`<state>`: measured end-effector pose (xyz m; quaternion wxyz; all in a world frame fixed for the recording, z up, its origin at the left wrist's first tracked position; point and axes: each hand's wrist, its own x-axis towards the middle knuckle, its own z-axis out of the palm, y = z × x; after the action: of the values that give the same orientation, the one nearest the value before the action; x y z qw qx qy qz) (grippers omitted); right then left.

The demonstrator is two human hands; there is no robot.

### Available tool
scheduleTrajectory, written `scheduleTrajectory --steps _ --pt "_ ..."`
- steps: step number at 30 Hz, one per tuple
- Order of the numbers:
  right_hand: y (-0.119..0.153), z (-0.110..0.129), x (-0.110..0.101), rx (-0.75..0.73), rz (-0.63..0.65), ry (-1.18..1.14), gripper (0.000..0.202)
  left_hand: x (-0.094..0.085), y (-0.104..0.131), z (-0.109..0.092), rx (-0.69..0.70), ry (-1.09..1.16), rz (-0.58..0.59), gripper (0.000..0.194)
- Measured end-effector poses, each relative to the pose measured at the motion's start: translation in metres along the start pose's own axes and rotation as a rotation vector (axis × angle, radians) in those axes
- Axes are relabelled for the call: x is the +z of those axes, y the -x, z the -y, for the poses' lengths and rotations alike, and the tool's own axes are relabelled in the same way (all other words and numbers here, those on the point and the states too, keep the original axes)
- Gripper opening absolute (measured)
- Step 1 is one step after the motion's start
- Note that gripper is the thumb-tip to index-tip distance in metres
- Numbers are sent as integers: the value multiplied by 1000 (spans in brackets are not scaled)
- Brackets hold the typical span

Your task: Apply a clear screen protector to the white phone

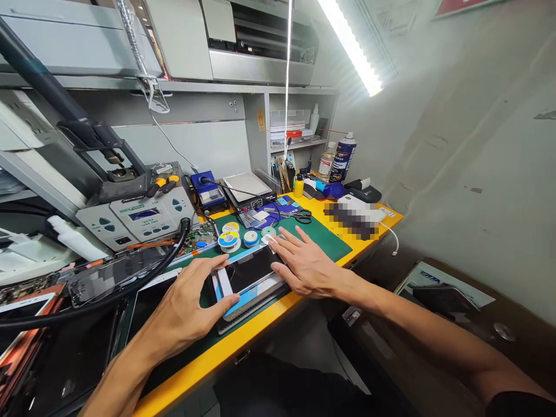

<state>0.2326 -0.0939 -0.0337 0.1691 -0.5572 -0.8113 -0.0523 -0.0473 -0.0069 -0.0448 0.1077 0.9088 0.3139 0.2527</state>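
The dark screen (251, 271) is set between the hands, on a flat block (249, 296). At its left end, thumb and finger of the left hand (189, 295) are spread wide. The right hand (310, 263) is stretched flat over its right end; whether the white scrap (268, 238) is held cannot be told.

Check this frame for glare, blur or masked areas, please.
Head view: the light strip at upper right is blown out to white; head view: a pixelated patch obscures part of the yellow bench's right side; head view: left hand and right hand show no obvious motion blur.
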Motion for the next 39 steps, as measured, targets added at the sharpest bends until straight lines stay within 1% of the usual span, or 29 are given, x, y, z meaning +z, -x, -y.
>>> scheduleTrajectory --steps 3,5,9,12,14,16,19,24,28,31,33,36,39 --pt "-12 -6 0 -17 21 -4 55 -1 0 -3 -14 -10 -19 63" --pt "-11 -5 -1 -25 18 -3 55 -1 0 -4 -18 -19 -32 62" --pt "12 4 -7 -33 7 8 56 -1 1 -4 -20 -25 -35 61" --pt "33 14 -14 -28 42 20 55 0 1 -3 -30 -26 -33 62" --pt "41 19 -18 -23 64 28 55 0 2 -2 -33 -16 -21 62" --pt "42 20 -20 -17 70 33 54 0 2 -2 -31 2 -6 60" --pt "33 16 -17 -18 53 37 54 -2 2 -4 -33 25 9 58" --pt "7 5 -6 -31 14 46 53 -4 1 -6 -43 43 10 56" --pt "-5 5 1 -12 -1 42 55 -3 1 -7 -59 45 0 59" --pt "-8 14 3 12 -17 26 56 -2 0 -7 -65 40 1 61" --pt "-10 25 4 8 -27 5 56 -1 1 -7 -60 39 -3 63" --pt "-18 47 5 -35 -43 -41 56 0 1 -5 -45 46 -16 65" --pt "-26 66 8 -89 -60 -98 56 2 2 -1 -20 60 -24 62"
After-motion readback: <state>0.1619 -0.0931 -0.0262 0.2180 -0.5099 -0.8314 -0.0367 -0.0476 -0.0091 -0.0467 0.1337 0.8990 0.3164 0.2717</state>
